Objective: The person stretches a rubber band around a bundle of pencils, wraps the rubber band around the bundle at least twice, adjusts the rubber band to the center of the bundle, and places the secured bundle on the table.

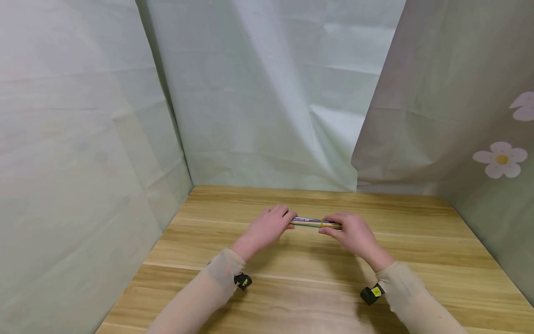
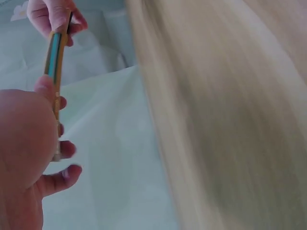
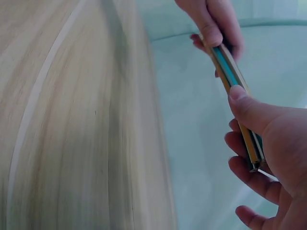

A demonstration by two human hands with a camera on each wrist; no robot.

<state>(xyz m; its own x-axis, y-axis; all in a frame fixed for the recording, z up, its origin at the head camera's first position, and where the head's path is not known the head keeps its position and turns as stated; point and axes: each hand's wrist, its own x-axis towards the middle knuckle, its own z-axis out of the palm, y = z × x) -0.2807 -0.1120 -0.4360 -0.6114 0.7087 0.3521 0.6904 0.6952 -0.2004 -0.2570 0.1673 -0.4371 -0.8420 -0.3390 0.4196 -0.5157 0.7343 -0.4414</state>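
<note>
A bundle of slim pencils, in yellow, teal and dark colours, lies level between my two hands above the table. A thin yellowish band runs around it near the right hand. My left hand holds the left end, thumb on the near side and fingers behind. The opposite end is gripped by my right hand; in the right wrist view its thumb presses on the pencils, and their tips show past its fingers. In the left wrist view, the left palm hides part of the bundle.
The wood-grain table spreads out under both arms. Pale cloth hangs behind and at both sides, with a white flower print on the right. A small black wrist camera sits at the right cuff, another at the left.
</note>
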